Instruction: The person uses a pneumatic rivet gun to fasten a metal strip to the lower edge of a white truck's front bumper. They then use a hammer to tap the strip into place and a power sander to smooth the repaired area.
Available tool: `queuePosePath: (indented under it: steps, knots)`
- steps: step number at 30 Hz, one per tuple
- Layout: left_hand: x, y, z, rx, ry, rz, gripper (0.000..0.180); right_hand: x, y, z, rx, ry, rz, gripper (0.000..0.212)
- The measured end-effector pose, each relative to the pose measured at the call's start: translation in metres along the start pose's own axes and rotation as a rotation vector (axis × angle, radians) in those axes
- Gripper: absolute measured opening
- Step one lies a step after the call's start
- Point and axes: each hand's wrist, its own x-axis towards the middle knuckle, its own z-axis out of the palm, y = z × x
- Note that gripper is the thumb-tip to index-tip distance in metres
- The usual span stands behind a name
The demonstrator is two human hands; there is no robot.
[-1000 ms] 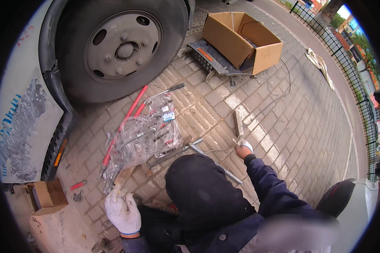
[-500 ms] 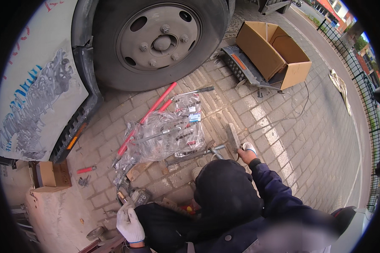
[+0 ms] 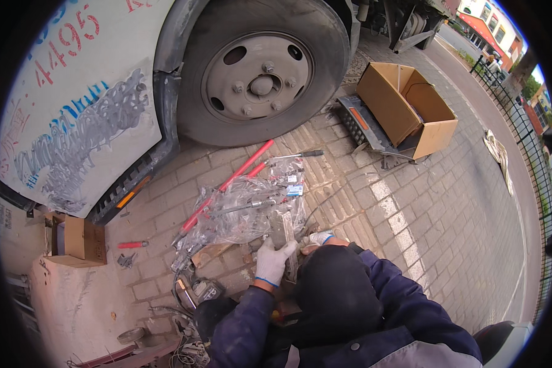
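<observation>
Gloved left hand (image 3: 272, 260) clamped round lower end of flat grey metal bar (image 3: 282, 230), fingers wrapped, bar standing roughly upright off the paving. Right hand (image 3: 318, 238) just right of it, white glove mostly hidden behind dark hood; close to bar's lower part, can't tell if gripping or only resting there.

Bar sits at near edge of clear plastic bags (image 3: 245, 208) holding metal parts, directly ahead of left hand, on brick pavement (image 3: 374, 202). Red long-handled tool (image 3: 230, 184) beyond and left of the bags, under and past them. Small red-handled tool (image 3: 132, 245) well left of left hand. Open cardboard box (image 3: 405, 107) far ahead-right, truck wheel (image 3: 260, 67) far ahead. Small cardboard box (image 3: 73, 239) far left, by a low concrete block.

Handling guess: bar looks stiff steel, fairly heavy for its size, won't flex; edges possibly sharp, gloves useful. Best taken low on the shank with full wrap, second hand higher to steady. Bags are thin, slippery, crinkly, contents loose and heavy enough to shift or tear the film; better lifted from underneath than by a corner.
</observation>
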Motion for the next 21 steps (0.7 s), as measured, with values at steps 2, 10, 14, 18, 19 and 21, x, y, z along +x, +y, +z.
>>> queuePosePath:
  steps: [2,10,14,18,19,21]
  knots:
    - [-0.024,0.013,-0.017,-0.08,-0.098,-0.009,0.053,0.012,-0.004,-0.006,0.1,0.145,0.129,0.047]
    - [-0.147,0.041,-0.123,-0.146,-0.092,-0.061,0.052,0.055,0.032,-0.196,1.26,0.612,-0.427,0.03]
    - [-0.178,0.038,-0.166,-0.243,-0.044,0.032,0.055,-0.008,0.036,-0.334,1.143,0.98,-0.365,0.03]
    - [-0.165,0.021,-0.197,-0.326,0.071,0.089,0.078,-0.068,0.009,-0.322,1.027,1.346,-0.305,0.036]
    - [-0.157,0.014,-0.202,-0.422,0.137,0.101,0.085,-0.081,-0.001,-0.294,1.037,1.298,-0.322,0.037]
    - [-0.135,0.001,-0.225,-0.48,0.28,0.043,0.083,-0.098,-0.027,-0.223,0.958,1.125,-0.394,0.039]
